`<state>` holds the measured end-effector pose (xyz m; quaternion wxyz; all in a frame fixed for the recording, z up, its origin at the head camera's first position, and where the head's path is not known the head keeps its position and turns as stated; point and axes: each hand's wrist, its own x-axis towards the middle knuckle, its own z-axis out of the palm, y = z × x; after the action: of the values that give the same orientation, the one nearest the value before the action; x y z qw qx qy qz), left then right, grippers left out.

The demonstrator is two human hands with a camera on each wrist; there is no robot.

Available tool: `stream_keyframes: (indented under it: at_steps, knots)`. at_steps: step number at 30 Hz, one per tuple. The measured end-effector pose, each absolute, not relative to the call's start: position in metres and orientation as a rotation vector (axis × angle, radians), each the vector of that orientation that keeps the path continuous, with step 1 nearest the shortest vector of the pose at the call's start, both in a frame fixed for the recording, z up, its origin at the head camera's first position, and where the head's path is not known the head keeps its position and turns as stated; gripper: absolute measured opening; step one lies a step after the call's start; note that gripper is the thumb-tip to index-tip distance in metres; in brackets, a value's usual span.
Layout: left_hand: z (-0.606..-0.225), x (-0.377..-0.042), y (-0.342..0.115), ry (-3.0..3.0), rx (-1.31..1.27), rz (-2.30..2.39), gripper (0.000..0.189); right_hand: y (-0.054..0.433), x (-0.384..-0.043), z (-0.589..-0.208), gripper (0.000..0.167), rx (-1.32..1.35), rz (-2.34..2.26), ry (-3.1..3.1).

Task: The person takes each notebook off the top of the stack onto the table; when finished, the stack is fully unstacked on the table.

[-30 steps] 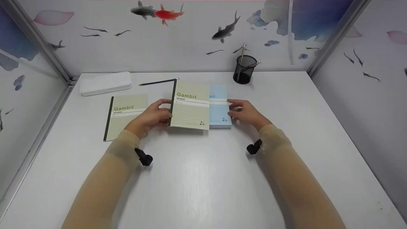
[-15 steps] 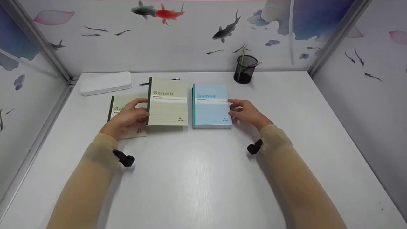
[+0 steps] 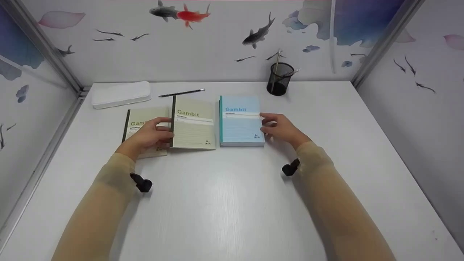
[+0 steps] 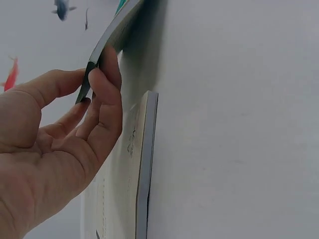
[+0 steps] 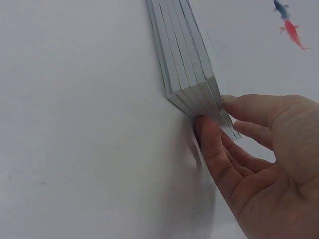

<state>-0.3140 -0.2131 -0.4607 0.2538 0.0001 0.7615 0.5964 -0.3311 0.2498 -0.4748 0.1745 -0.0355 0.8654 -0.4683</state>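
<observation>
At its black spine, a green "Gambit" notebook (image 3: 194,123) is pinched by my left hand (image 3: 146,134). In the left wrist view this notebook (image 4: 107,42) bends and stands off the table, with the thumb on one face and fingers on the other. Another green notebook (image 3: 156,113) lies at the left, partly hidden under my left hand. To the right is a stack of notebooks (image 3: 241,127) with a blue "Gambit" cover on top. My right hand (image 3: 284,128) holds the stack's right edge. Several layers of the stack (image 5: 184,55) show in the right wrist view.
A black pencil (image 3: 183,92) lies behind the held notebook. The white case (image 3: 121,95) is at the back left. Farther right stands a black mesh pen cup (image 3: 279,81) with pencils in it. Printed wall panels edge the white table (image 3: 217,203).
My left hand has moved left with the green notebook, off the blue stack, then slightly toward me and down. The blue cover is now fully visible. My right hand has stayed in place.
</observation>
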Motion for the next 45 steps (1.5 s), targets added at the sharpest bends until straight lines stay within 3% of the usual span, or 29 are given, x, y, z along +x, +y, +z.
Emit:
stream_keyframes:
  at_steps: [18, 36, 45]
  knots:
    - [-0.462, -0.31, -0.209, 2.587, 0.144, 1.123, 0.067, 0.246, -0.33, -0.476, 0.066, -0.085, -1.319, 2.454]
    - [-0.465, -0.309, -0.204, 2.604, 0.183, 1.021, 0.058, 0.245, -0.328, -0.478, 0.065, -0.129, -1.307, 2.47]
    - [-0.459, -0.313, -0.176, 2.655, 0.273, 1.095, 0.044, 0.249, -0.334, -0.471, 0.064, -0.101, -1.28, 2.481]
